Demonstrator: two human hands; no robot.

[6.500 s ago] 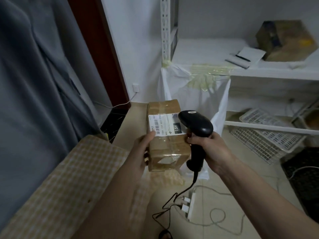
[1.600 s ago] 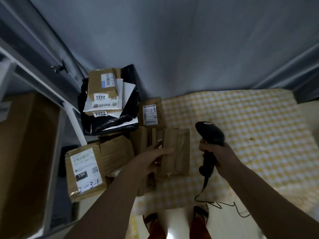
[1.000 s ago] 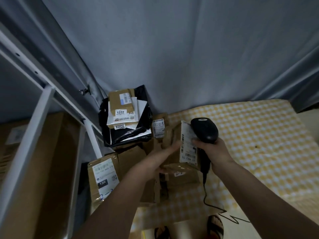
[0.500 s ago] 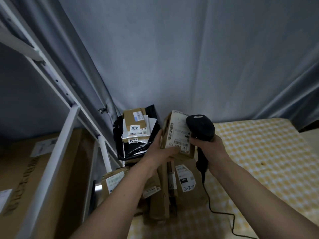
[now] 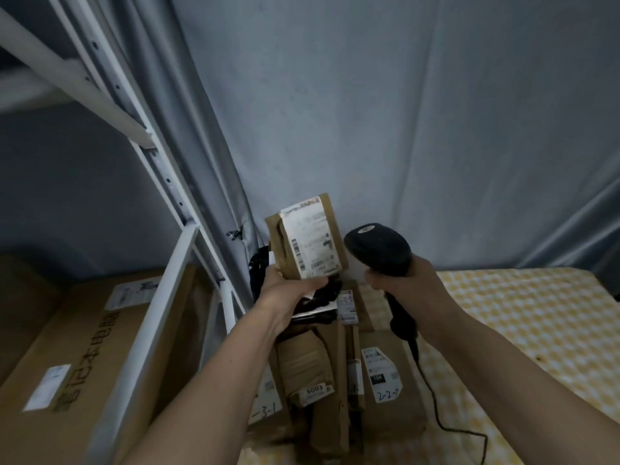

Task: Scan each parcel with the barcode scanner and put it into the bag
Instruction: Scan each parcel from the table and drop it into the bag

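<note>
Raised since a moment earlier, the parcel (image 5: 307, 239) stood upright above the pile (image 5: 339, 370) — open air around it. Left hand (image 5: 288, 290) gripped its lower end; right hand (image 5: 402, 280) curled round the scanner (image 5: 379, 250), just right of the parcel.

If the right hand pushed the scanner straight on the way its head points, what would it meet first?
Most likely the parcel that the left hand holds up: the scanner in the right hand aims up and left at its label. Depth is unclear; if it missed, the grey curtain comes next.
</note>
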